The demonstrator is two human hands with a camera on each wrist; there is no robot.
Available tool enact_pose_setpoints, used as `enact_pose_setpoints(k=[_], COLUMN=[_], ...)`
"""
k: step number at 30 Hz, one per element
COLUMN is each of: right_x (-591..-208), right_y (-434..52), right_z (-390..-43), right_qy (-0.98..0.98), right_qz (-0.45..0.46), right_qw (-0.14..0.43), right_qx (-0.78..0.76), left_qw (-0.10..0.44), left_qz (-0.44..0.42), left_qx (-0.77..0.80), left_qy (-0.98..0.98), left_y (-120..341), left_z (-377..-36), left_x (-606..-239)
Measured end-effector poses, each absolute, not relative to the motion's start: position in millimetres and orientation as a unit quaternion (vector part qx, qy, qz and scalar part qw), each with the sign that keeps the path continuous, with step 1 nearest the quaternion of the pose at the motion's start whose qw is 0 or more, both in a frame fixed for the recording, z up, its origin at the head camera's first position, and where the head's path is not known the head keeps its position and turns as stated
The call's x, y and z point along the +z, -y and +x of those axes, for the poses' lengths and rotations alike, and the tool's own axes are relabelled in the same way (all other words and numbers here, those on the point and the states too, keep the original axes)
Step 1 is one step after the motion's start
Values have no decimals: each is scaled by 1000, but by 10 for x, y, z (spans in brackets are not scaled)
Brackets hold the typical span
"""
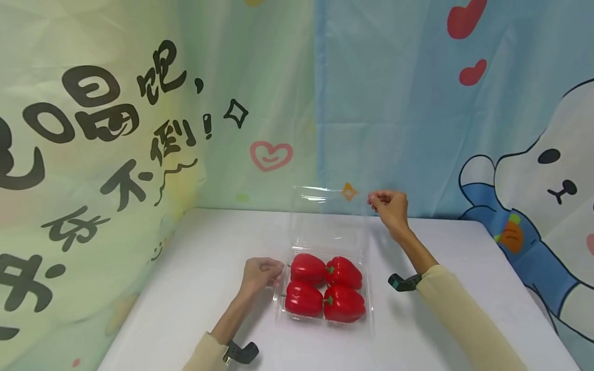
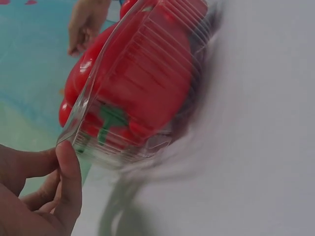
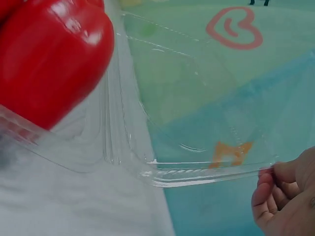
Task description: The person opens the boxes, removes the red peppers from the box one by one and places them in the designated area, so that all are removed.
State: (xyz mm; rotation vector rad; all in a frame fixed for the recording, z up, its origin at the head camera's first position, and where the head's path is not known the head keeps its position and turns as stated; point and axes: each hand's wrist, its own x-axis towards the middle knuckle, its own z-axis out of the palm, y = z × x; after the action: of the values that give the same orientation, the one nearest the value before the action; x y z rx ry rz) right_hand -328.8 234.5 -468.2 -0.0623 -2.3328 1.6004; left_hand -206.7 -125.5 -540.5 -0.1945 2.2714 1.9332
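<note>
My left hand [image 1: 260,273] curled against the clear clamshell tray [image 1: 368,314] of four red bell peppers [image 1: 325,291], near the tabletop's [image 1: 185,288] front edge, my right hand [image 1: 392,208] pinching its raised lid [image 1: 325,216] corner.

Bright, even light; wrist views blurry

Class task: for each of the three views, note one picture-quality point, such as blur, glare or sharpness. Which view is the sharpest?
Head view: sharpest, evenly lit, with glare along the clear lid. Left wrist view: motion blur smears the tray of peppers and the table. Right wrist view: close pepper soft; highlights on the lid's rim.
</note>
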Motion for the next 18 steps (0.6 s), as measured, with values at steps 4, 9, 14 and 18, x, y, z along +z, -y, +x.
enact_pose_setpoints(k=[4, 9, 14, 18], right_x=[-4820, -4979, -5048, -5092], right_y=[-2360, -2359, -2320, -2300], right_z=[-3316, -3354, -3369, -3350], right_qy=[810, 816, 816, 811], right_qz=[-57, -83, -84, -80], right_qw=[131, 118, 93, 66], right_qx=[569, 560, 565, 575], left_qw=[84, 81, 73, 69], left_qz=[-67, -73, -80, -82], left_qx=[661, 665, 669, 669], left_qy=[-742, -739, -735, -735], left_y=[1246, 1230, 1224, 1222], left_z=[-1993, -1942, -1916, -1901], left_x=[-5410, -5410, -5417, -5424])
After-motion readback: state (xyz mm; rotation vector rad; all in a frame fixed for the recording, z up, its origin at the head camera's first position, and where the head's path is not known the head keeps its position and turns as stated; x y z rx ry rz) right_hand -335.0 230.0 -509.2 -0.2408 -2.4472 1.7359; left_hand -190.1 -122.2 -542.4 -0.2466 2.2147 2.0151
